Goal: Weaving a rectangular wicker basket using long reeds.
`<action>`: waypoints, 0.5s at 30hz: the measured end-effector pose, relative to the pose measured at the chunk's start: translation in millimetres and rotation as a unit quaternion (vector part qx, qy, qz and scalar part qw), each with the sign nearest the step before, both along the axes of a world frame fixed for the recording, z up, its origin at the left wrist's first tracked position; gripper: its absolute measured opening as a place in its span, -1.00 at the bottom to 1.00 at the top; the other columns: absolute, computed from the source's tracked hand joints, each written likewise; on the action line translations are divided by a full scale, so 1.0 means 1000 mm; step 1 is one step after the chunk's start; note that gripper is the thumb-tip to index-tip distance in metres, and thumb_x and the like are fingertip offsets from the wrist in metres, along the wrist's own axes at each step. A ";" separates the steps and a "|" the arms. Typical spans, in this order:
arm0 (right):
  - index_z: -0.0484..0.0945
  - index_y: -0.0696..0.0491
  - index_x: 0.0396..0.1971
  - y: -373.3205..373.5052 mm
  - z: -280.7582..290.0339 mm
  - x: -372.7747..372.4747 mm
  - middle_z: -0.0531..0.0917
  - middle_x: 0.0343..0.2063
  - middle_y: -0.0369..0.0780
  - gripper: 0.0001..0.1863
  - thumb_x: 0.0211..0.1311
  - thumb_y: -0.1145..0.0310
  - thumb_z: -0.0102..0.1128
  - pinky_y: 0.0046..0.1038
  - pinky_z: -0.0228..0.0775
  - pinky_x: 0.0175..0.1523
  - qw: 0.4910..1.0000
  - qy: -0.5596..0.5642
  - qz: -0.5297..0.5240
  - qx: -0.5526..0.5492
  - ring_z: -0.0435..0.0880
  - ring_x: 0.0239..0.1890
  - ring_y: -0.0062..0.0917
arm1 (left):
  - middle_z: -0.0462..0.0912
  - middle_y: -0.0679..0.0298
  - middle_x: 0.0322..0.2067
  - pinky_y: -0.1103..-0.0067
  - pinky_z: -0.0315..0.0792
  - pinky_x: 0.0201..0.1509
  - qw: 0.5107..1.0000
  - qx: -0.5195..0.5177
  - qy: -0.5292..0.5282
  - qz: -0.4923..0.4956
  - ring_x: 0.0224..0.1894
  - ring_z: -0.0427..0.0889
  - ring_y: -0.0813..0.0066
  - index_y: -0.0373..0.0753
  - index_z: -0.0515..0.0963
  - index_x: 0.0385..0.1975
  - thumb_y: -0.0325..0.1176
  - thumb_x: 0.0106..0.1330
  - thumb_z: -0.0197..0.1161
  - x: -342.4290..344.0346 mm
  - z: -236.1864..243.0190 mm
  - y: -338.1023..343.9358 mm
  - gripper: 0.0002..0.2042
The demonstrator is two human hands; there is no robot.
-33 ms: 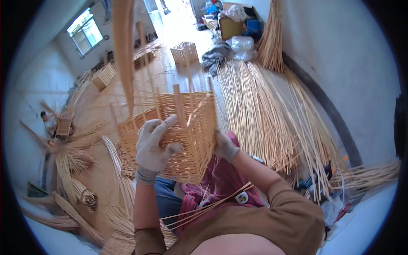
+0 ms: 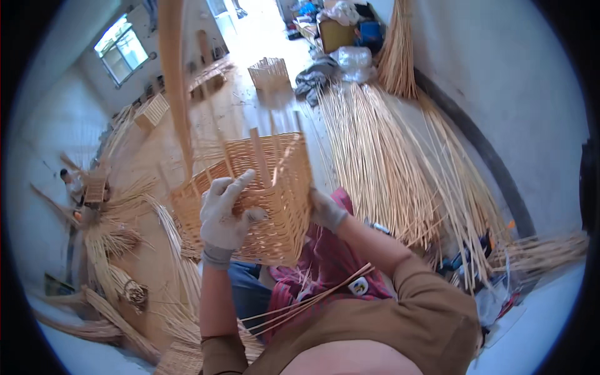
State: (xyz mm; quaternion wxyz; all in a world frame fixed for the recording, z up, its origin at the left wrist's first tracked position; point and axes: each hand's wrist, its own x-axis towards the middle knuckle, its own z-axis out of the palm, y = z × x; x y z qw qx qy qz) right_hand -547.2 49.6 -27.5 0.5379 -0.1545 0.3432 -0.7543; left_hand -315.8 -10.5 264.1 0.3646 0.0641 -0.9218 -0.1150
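Note:
A half-woven wicker basket [image 2: 281, 215] is tilted above my lap, with upright stakes rising from its woven walls. My left hand [image 2: 226, 219], in a pale glove, is at the near wall and rim. Its index finger stretches along the basket and the thumb lies apart against the weave; the other fingers are bent. At the basket's right side is my gloved right hand [image 2: 326, 209], its fingertips hidden behind the wall. A broad blurred stake [image 2: 172, 75] crosses the view in front of the far room.
Long wicker rods [image 2: 375, 156] cover the floor to my right. Rod bundles [image 2: 128, 290] lie to my left. Another basket [image 2: 269, 74] stands ahead, and a person [image 2: 72, 184] is at far left. Plastic bags [image 2: 354, 62] sit near the right wall.
The basket and its stakes have shifted slightly left. My right hand has moved a little left with the basket's side, while my left hand keeps nearly the same pose.

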 end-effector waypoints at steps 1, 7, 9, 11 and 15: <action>0.46 0.11 0.38 -0.019 -0.007 0.010 0.64 0.24 -0.09 -0.30 0.56 -0.18 0.00 -0.18 0.40 0.41 0.989 0.107 0.052 0.083 0.58 0.30 -0.17 | 0.56 0.21 -0.17 0.42 0.49 -0.04 0.999 0.012 -0.018 0.036 -0.15 0.57 0.28 -0.15 0.67 0.16 0.01 0.08 0.59 0.001 -0.013 -0.008 -0.36; 0.49 0.28 0.29 -0.008 0.019 0.081 0.64 0.17 0.15 -0.12 0.47 -0.33 0.00 -0.25 0.35 0.40 0.907 0.364 -0.015 0.212 0.59 0.30 -0.09 | 0.46 0.36 -0.34 0.52 0.41 -0.22 0.986 0.125 0.006 0.107 -0.32 0.48 0.50 -0.22 0.70 -0.10 -0.30 0.10 0.58 0.018 -0.074 -0.051 -0.64; 0.50 0.22 0.30 0.011 0.042 0.088 0.66 0.10 0.15 -0.18 0.48 -0.29 0.03 -0.26 0.36 0.40 0.881 0.424 -0.034 0.206 0.57 0.30 -0.02 | 0.47 0.36 -0.34 0.52 0.41 -0.23 0.974 0.179 0.018 0.135 -0.33 0.48 0.50 -0.22 0.70 -0.12 -0.30 0.11 0.58 0.023 -0.087 -0.062 -0.65; 0.50 0.16 0.32 0.027 0.064 0.094 0.69 0.05 0.13 -0.20 0.47 -0.27 0.05 -0.23 0.37 0.40 0.822 0.543 -0.039 0.165 0.57 0.29 0.02 | 0.50 0.35 -0.31 0.51 0.42 -0.22 0.965 0.212 0.021 0.151 -0.31 0.51 0.48 -0.22 0.70 -0.13 -0.26 0.08 0.62 0.022 -0.098 -0.067 -0.62; 0.38 0.12 0.39 0.045 0.091 0.114 0.54 0.22 0.11 -0.24 0.38 -0.08 0.29 -0.12 0.34 0.39 0.751 0.641 -0.158 0.022 0.56 0.25 0.04 | 0.53 0.27 -0.31 0.44 0.46 -0.21 0.964 0.202 0.038 0.167 -0.31 0.54 0.36 -0.23 0.69 -0.14 -0.29 0.10 0.59 0.014 -0.120 -0.058 -0.65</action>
